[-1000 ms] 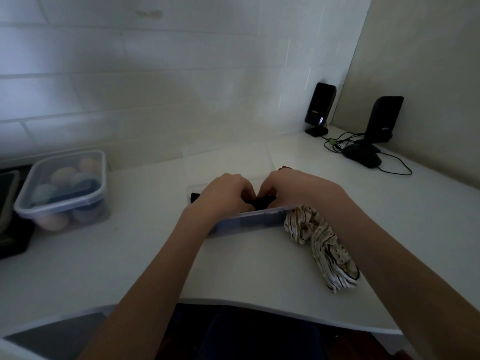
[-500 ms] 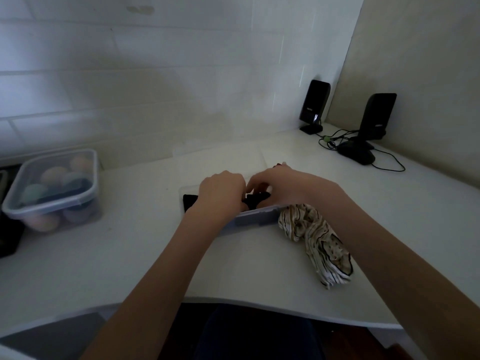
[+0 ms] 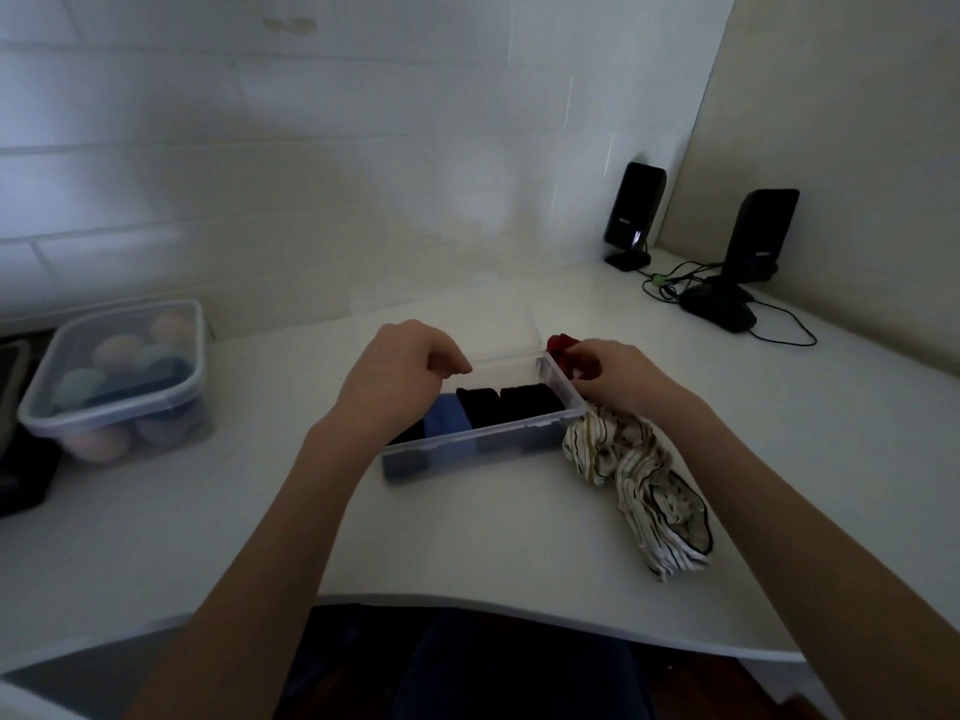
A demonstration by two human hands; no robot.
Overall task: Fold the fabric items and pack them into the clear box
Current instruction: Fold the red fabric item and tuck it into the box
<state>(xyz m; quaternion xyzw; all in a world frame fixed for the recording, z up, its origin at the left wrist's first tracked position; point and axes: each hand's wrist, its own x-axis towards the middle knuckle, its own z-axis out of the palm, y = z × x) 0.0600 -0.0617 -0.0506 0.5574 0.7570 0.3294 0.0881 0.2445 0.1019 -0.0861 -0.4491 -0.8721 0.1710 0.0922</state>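
The clear box (image 3: 480, 444) sits on the white counter (image 3: 249, 511), and inside it a blue folded piece (image 3: 448, 419) lies left of two black folded pieces (image 3: 511, 402), all packed side by side along the near wall. A clear lid (image 3: 498, 330) lies just behind the box. To the far left a lidded container (image 3: 122, 376) holds rounded pastel and dark things. A striped cream fabric (image 3: 639, 472) lies crumpled just right of the box, touching its corner.

The left hand (image 3: 400, 379) hovers over the box's left end, fingers curled, its grip holding nothing that shows. The right hand (image 3: 610, 374) is outside the box's right end, its grip pinching a red fabric (image 3: 561, 348).

Half a second ago both hands were together over the box, pressing the dark pieces; now they have parted and the right has gone to the red fabric.
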